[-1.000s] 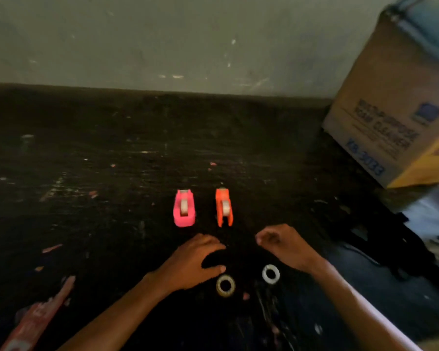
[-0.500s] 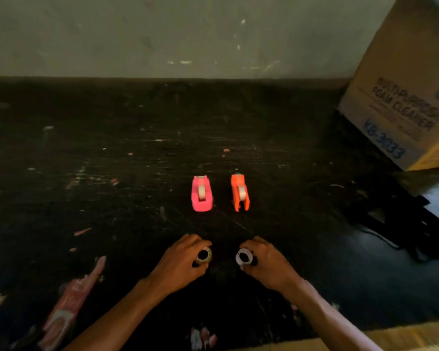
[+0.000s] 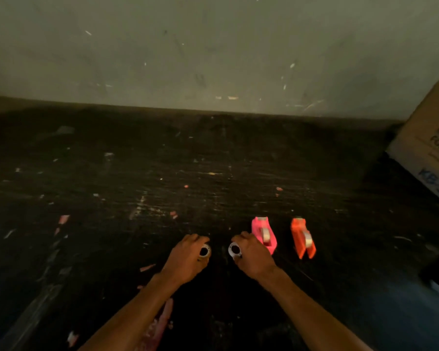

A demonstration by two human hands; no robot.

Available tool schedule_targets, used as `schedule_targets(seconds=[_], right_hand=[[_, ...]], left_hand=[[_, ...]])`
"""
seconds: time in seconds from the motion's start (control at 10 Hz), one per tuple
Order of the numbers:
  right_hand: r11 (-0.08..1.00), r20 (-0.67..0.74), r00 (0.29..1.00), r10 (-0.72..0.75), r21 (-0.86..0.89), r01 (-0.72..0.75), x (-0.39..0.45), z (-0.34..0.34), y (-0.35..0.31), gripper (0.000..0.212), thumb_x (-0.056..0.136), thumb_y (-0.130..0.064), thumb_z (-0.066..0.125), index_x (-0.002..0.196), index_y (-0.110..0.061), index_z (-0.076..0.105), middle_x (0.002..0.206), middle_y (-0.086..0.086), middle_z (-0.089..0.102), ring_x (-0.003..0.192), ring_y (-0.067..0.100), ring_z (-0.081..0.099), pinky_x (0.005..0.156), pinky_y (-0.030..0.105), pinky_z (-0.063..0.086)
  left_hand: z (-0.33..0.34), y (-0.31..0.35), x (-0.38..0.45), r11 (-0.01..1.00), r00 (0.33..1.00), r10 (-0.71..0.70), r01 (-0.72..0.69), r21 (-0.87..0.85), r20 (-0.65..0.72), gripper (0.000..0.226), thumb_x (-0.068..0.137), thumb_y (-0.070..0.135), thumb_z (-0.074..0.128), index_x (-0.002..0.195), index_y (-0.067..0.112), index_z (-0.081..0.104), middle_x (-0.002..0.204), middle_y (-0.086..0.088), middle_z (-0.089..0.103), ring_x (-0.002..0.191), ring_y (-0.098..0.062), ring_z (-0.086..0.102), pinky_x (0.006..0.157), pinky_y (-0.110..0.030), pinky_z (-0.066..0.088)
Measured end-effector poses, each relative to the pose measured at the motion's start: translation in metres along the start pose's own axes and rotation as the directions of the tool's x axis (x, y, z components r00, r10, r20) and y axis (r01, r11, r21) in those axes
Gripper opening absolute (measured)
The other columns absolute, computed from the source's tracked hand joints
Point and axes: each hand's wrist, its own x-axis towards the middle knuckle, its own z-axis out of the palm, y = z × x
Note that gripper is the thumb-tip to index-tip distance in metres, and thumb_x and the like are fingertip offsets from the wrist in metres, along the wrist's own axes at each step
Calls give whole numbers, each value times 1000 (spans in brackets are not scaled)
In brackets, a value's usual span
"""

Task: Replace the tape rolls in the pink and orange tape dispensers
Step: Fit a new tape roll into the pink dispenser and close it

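Note:
My left hand (image 3: 186,257) is closed around a yellowish tape roll (image 3: 204,251), its hole facing right. My right hand (image 3: 254,257) grips a white tape roll (image 3: 234,250), its hole facing left. The two rolls are a short gap apart, above the dark scratched tabletop (image 3: 137,188). A pink tape dispenser (image 3: 264,234) stands just right of my right hand, partly hidden behind it, with a roll inside. An orange tape dispenser (image 3: 303,239) stands further right, also with a roll in it.
A cardboard box (image 3: 431,148) with blue print stands at the right edge. A grey wall (image 3: 213,46) closes the back of the table. Paper scraps and a pinkish wrapper (image 3: 160,323) lie on the near tabletop.
Both hands picked the two rolls up from the table and now hold them up facing each other. The view swung left, so the dispensers now sit to the right.

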Motion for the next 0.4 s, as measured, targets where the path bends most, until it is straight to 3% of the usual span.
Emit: schedule_targets(seconds=[0.2, 0.3, 0.4], right_hand=[[989, 18, 999, 43, -142, -40, 7, 3, -8, 52, 93, -16, 63, 142, -12, 46, 147, 11, 48, 136, 27, 44, 116, 35, 37], [997, -46, 998, 35, -65, -38, -8, -4, -4, 54, 92, -16, 62, 143, -15, 45, 149, 8, 45, 138, 24, 42, 118, 33, 35], [996, 51, 995, 80, -49, -77, -170, -59, -4, 54, 92, -22, 64, 143, -22, 46, 145, -4, 46, 138, 14, 41, 117, 27, 34]], left_hand=[[7, -8, 21, 998, 995, 56, -59, 27, 81, 56, 84, 26, 60, 136, 20, 40, 139, -4, 46, 128, -20, 42, 105, -32, 39], [9, -15, 21, 999, 997, 46, -46, -8, 54, 65, 83, 31, 62, 140, 22, 33, 143, -3, 41, 131, -20, 38, 107, -33, 38], [4, -24, -3, 992, 1000, 15, -13, -126, 13, 69, 82, 35, 64, 141, 25, 30, 143, 0, 38, 132, -16, 36, 107, -30, 35]])
